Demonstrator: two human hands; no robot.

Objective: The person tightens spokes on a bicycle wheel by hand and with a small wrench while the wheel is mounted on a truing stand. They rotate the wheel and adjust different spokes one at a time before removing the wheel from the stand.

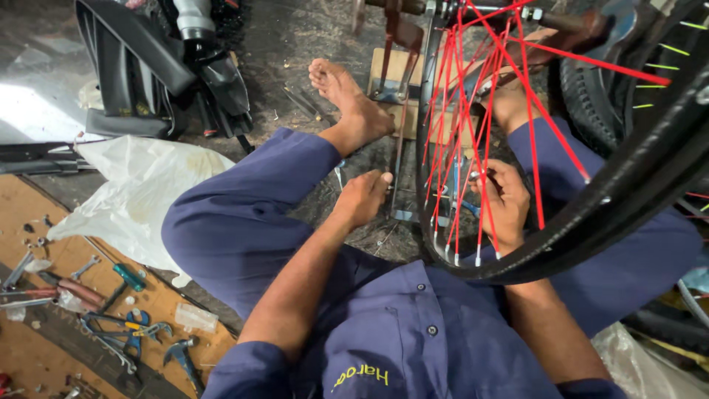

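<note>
Right hand (pixel 506 203): fingers curled tight round a small tool with a blue bit (pixel 470 207), pressed in among the red spokes (pixel 484 111) low in the wheel. Left hand (pixel 363 198): fingers bent in narrow, tips close to a thin metal rod (pixel 399 159) of the stand (touching or just near, cannot tell).

Further out: black wheel rim (pixel 591 214), upright, between two knees in blue trousers (pixel 244 214). Bare foot (pixel 351 100) flat on dark ground, next to a small wooden block (pixel 384 74) under the stand. Second black tyre (pixel 591 96) behind the wheel, on the right.

Containers and bags: crumpled white plastic bag (pixel 136 192) on the left, touching the trouser leg (inside hidden). Small clear plastic pack (pixel 196 318) lying flat on the brown board (pixel 44 244), nothing to make out inside. Loose on the same board: green-handled screwdriver (pixel 129 277), blue-handled pliers (pixel 136 329), small hammer (pixel 179 355), grey spanners (pixel 16 270). Black rubber tube (pixel 125 66) folded up at the top left.

Labels: yellow stitched writing (pixel 362 377) on the blue shirt chest, bottom middle, curved and upside down from here.
</note>
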